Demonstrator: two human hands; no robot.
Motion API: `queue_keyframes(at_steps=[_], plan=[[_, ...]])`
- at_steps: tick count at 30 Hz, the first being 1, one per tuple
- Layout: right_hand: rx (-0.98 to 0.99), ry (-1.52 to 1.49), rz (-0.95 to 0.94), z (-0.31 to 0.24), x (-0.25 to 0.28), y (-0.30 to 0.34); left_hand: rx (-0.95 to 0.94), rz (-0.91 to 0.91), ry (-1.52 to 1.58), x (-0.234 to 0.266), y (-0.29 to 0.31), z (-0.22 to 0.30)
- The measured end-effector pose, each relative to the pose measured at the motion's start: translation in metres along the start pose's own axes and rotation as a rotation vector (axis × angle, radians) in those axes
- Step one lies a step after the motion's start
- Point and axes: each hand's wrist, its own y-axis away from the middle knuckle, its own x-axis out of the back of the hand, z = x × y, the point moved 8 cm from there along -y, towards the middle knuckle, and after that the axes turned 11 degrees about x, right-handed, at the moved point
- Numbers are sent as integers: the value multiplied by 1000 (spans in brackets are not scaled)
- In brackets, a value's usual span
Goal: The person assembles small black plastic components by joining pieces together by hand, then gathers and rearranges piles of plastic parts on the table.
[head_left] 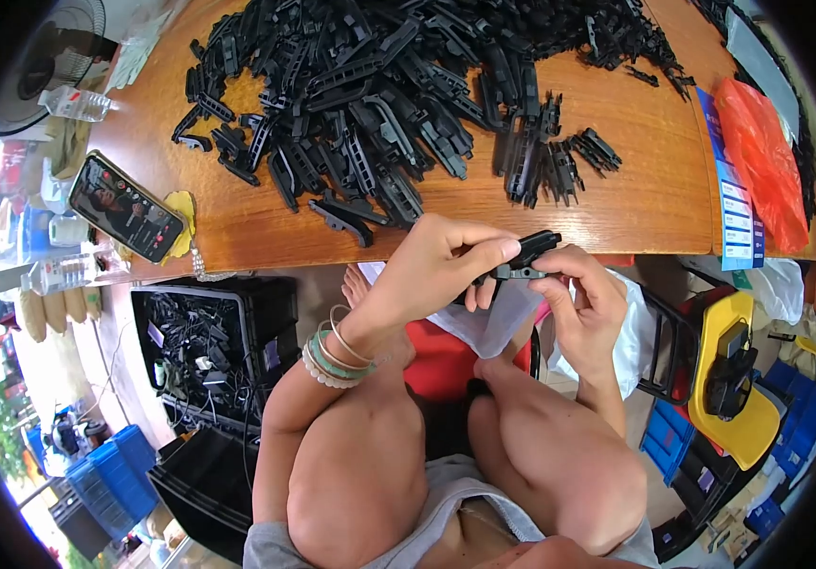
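I hold a black plastic clip-like part (538, 243) in front of me, just off the near edge of the wooden table (626, 213). My left hand (438, 261) is clamped on it, thumb pressed along its top near the left end. My right hand (588, 296) is pinched on its other end, thumb and index finger close together around it. A greyer section shows along its underside; whether that is a 2nd piece, I cannot tell.

Since the part sits past the edge with no tabletop under it, a slip of either thumb could drop it between my knees, onto the translucent plastic bag (495, 327) or the red seat (434, 362) below. If my 2 hands push unevenly, the part might twist out or a thin bit of it might snap. My fingers cover much of it, so a poor alignment could go unnoticed.

The big heap of black plastic parts (351, 81) spreads over the table, with a small cluster of slim parts (559, 173) lying nearer me. A careless elbow could knock edge pieces off. The lit smartphone (126, 206) at my left could draw my eyes away and loosen my hold.
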Motion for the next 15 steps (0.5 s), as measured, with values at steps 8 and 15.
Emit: queue_keyframes(at_steps=[8, 15], plan=[[233, 192, -13, -14, -2, -2, -283, 63, -293, -2, 15, 16], [177, 270, 110, -25, 5, -3, -398, 127, -528, -13, 26, 19]])
